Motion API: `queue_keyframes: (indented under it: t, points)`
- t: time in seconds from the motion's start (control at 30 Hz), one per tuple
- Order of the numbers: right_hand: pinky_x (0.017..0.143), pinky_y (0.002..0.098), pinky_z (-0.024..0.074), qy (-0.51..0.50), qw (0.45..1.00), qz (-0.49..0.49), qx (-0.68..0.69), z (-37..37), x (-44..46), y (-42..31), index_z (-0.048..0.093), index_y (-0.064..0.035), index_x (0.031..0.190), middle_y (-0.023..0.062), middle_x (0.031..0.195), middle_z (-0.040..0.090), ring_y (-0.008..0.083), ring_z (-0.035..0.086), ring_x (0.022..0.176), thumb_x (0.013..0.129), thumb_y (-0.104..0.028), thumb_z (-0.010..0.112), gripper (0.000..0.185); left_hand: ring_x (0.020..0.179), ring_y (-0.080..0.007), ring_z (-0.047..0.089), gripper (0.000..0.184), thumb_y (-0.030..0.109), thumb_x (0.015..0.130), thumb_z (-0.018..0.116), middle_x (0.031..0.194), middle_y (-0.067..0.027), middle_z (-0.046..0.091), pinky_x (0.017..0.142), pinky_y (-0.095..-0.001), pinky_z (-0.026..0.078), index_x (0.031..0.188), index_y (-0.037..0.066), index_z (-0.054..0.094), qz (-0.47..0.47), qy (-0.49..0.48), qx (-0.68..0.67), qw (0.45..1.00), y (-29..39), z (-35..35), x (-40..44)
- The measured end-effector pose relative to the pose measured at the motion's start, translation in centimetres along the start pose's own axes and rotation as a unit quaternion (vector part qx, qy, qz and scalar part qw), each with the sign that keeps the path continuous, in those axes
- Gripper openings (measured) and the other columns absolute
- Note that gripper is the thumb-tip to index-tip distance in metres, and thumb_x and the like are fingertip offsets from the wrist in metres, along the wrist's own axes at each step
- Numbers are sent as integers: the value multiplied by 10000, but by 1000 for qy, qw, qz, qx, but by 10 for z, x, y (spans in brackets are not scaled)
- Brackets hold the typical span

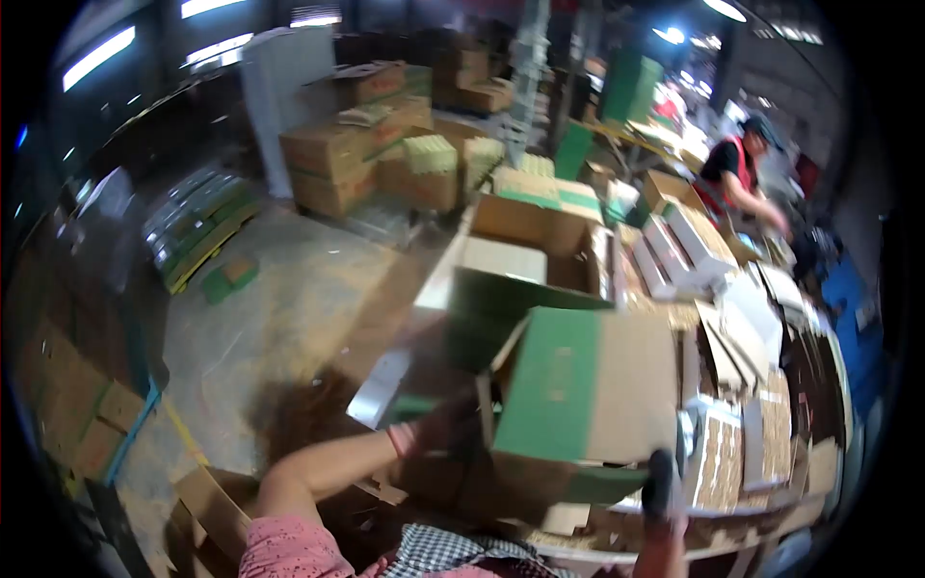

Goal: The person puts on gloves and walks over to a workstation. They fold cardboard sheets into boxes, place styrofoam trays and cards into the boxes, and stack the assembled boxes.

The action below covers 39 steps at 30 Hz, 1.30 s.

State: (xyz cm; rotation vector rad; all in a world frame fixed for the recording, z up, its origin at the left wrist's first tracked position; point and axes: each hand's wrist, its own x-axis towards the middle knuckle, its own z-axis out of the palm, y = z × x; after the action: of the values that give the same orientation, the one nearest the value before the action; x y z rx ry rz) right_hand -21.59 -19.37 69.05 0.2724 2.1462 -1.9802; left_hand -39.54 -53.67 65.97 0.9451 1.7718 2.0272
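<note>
A cardboard box [631, 385] with a broad green band stands tilted in front of me, at the near edge of the work surface. My left hand [443, 429], in a dark glove, reaches to the box's left side; blur and shadow hide its fingers. At the lower right corner, my right hand [661, 489], also dark-gloved, is against the box with its fingers pointing up. Just beyond is a larger open carton [525, 217] with a white box [504, 259] inside.
White cartons [689, 246] and packs of brown pieces [720, 448] crowd the bench on the right. A co-worker [737, 178] in a red apron stands at the far right. Stacked boxes [332, 169] fill the back; a loaded pallet [202, 226] is on the left.
</note>
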Motion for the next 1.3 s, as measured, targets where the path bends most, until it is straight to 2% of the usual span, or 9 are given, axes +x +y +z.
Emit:
queue_keyframes:
  t: [0.07, 0.2, 0.3, 0.4, 0.5, 0.67, 0.97, 1.13, 1.3]
  points:
    - [745, 438, 525, -19, 889, -197, -412, 85, -2, -193, 369, 4, 1346, 250, 981, 646, 361, 659, 877, 903, -327, 538, 579, 1168, -222, 437, 421, 189, 967, 406, 1309, -120, 456, 1010, -340, 357, 1360, 38, 414, -101, 93, -36, 990, -31, -2, -15]
    - [633, 433, 508, -173, 841, -165, -485, 175, 47, -116, 527, -35, 1197, 151, 780, 647, 339, 641, 695, 911, -299, 477, 392, 1058, -161, 503, 389, 218, 989, 415, 1237, -90, 523, 965, -311, 410, 1326, 31, 464, -259, 211, -253, 908, 78, 33, 23]
    - [666, 372, 505, -122, 854, -298, -408, 153, 11, -95, 520, -54, 1261, 156, 944, 655, 317, 648, 820, 896, -348, 529, 469, 1274, -242, 392, 500, 258, 937, 502, 1407, -120, 408, 1083, -332, 277, 1359, 6, 410, -75, 63, 301, 949, 77, 27, 12]
    - [940, 381, 421, 384, 846, -306, -210, 23, -46, -47, 433, -51, 1316, 154, 1210, 531, 272, 527, 1082, 857, -254, 659, 550, 1270, -278, 397, 521, 328, 912, 477, 1321, -142, 478, 1099, -370, 242, 1319, 4, 441, -11, 80, 273, 959, 47, 13, 9]
    - [1110, 374, 243, 771, 620, -136, 41, -112, -89, 54, 204, 45, 1440, 108, 1485, 292, 236, 281, 1360, 918, -385, 590, 779, 1248, -255, 412, 492, 233, 876, 483, 1333, -143, 457, 1095, -356, 253, 1309, 4, 441, -27, 88, 209, 974, 39, 15, 15]
    - [1055, 390, 332, 595, 746, -115, 276, -191, -77, 157, 89, 35, 1455, 97, 1417, 383, 218, 408, 1260, 915, -343, 605, 838, 1156, -198, 451, 483, 77, 793, 457, 1242, -93, 485, 1037, -333, 326, 1271, 9, 467, -94, 119, 191, 970, 29, 13, 28]
    - [746, 427, 551, 674, 614, -192, 363, -197, -74, 117, 265, -60, 1370, 125, 1194, 515, 281, 598, 990, 865, -169, 666, 654, 1110, -177, 489, 273, 183, 844, 578, 1147, -86, 562, 916, -273, 392, 1064, 25, 607, -35, 59, 195, 978, 25, -3, 25]
    - [987, 433, 440, 343, 701, -170, 602, -143, -130, 32, 402, 26, 1339, 194, 1274, 535, 322, 554, 1133, 921, -362, 549, 589, 1115, -183, 494, 296, -1, 769, 496, 1243, -87, 515, 891, -265, 408, 1039, 63, 601, -132, 156, 179, 962, 49, 20, 34]
    - [985, 390, 445, 327, 908, -206, 164, -103, -152, -55, 437, 30, 1321, 173, 1277, 537, 272, 546, 1158, 900, -278, 609, 549, 1033, -213, 529, 442, -12, 703, 436, 1157, -103, 520, 896, -282, 425, 1117, 85, 557, -105, 46, 268, 957, 78, 49, 86]
